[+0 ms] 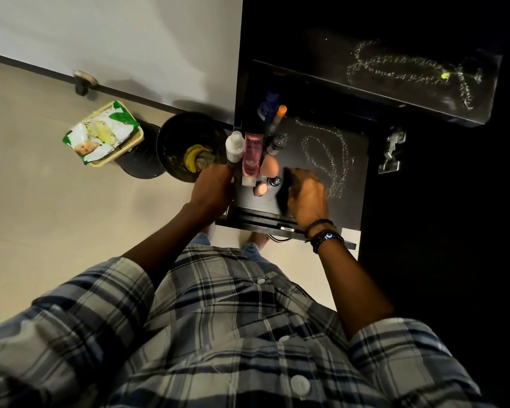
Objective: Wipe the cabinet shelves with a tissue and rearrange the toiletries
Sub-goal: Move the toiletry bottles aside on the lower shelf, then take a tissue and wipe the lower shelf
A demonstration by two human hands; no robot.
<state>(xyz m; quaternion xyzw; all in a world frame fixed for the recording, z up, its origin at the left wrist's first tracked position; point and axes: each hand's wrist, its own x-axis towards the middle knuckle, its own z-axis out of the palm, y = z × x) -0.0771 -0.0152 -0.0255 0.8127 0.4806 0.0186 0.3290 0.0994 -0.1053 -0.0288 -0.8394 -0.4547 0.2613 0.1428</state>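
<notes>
A black cabinet (424,201) is seen from above, with a dark lower shelf (351,195) marked by pale, powdery looping streaks across its middle and right part. An upper shelf (418,83) carries similar streaks. Toiletries are crowded along the left edge of the lower shelf: a pink tube (251,159) with lettering too blurred to read, a white bottle (235,146) just beside it at the very edge, a dark blue bottle (268,106) and an orange-capped stick (278,116) toward the back, a larger peach sponge (269,166) and a smaller one (260,189) near the front, with a small dark bottle (274,181) between them.

The right hand (306,195) is pressed flat on the shelf near its front edge, fingers curled over a dark wad (284,189) that may be the tissue; this cannot be told for certain. The left hand (214,184) is held at the shelf's left edge, just below the white bottle; whether it is gripping anything cannot be told.

On the floor, a green and white wipes pack (100,132), its print illegible, rests in a basket (124,145).
</notes>
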